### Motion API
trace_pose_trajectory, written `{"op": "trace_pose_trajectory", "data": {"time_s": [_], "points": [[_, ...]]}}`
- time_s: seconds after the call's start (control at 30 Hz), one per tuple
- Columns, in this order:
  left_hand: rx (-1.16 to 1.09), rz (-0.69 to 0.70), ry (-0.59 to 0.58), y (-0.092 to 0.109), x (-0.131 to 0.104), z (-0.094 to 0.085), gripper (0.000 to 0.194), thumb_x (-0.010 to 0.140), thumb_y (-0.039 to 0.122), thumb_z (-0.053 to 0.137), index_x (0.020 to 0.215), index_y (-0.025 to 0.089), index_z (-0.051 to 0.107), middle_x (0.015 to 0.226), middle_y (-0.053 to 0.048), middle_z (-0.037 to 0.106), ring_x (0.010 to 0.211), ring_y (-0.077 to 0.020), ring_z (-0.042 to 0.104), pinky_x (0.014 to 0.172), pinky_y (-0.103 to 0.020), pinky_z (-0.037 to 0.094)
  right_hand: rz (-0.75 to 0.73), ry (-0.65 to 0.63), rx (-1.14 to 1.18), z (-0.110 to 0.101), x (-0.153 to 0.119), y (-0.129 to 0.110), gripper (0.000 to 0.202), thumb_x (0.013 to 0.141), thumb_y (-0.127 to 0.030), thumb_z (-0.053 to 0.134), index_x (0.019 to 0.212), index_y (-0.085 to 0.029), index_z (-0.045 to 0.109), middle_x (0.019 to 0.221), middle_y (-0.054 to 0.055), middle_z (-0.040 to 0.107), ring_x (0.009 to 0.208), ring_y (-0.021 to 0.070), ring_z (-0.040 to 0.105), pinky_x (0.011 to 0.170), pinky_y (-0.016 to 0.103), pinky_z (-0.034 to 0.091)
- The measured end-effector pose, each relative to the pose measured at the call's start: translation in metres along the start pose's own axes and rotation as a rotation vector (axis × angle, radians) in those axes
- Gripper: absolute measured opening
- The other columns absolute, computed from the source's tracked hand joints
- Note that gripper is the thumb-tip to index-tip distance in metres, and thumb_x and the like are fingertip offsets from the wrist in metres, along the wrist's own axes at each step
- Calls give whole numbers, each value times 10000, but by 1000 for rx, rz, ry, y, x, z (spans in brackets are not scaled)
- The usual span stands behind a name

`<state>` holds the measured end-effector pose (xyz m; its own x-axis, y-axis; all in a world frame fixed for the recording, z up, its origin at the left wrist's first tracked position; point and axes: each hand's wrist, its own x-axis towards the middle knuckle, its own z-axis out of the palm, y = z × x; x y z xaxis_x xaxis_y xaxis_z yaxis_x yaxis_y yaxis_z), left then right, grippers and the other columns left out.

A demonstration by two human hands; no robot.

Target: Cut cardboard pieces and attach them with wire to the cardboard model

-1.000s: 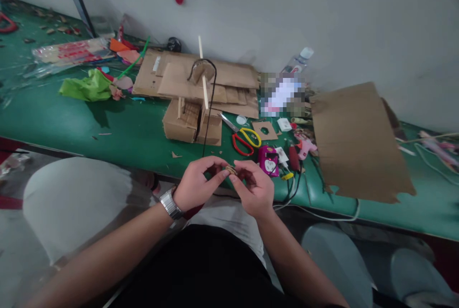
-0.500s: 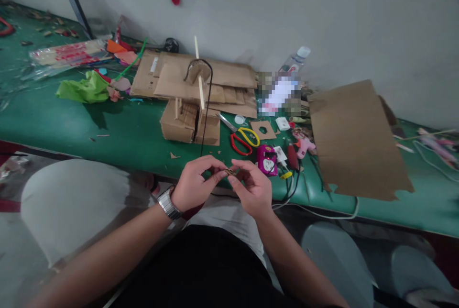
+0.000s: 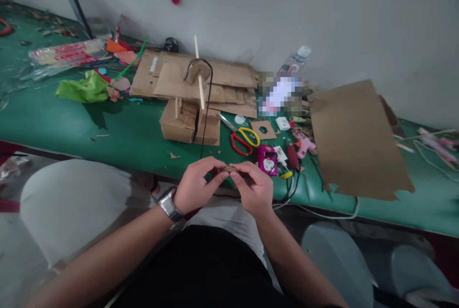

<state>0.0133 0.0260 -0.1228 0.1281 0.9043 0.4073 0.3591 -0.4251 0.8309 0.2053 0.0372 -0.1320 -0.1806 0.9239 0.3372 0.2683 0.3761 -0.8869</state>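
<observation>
Evidently both hands are occupied with one small brown piece (image 3: 230, 169), apparently cardboard: the left hand (image 3: 195, 186) pinches one end between thumb and forefinger, and the right hand (image 3: 256, 191) pinches the other end likewise. The remaining fingers curl inward, and the fingertips of the two hands nearly meet around the piece, hiding part of its outline. It is in front of the person's body, at the near edge of the green table (image 3: 125, 128). Beyond the hands lie red-and-yellow scissors (image 3: 235, 130); a purple device (image 3: 264, 153) sits just past the right hand.
</observation>
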Motion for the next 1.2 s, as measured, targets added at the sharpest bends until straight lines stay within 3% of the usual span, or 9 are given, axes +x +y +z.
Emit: {"op": "trace_pose_trajectory", "data": {"time_s": [0.2,0.93,1.2], "points": [[113,160,16,-4,-2,0,59,1028,197,631,1033,182,688,944,-57,749,862,-168,710,767,-286,567,-2,-8,-14,0,-1,0,101,983,-284,739,1058,-262,803,944,44,773,809,194,718,733,338,597],[37,76,30,-2,0,-1,58,1014,230,669,990,188,702,928,-47,764,850,-164,717,762,-284,570,-14,-14,-31,1,0,0,137,993,-284,726,1107,-269,801,997,62,761,836,215,737,752,390,643],[162,171,-3,-7,-2,-1,82,1038,220,626,1035,182,699,959,-62,760,883,-181,717,784,-306,580,-65,-12,-76,-1,0,1,132,987,-237,722,1094,-265,795,975,44,771,825,194,723,730,338,610]]}}
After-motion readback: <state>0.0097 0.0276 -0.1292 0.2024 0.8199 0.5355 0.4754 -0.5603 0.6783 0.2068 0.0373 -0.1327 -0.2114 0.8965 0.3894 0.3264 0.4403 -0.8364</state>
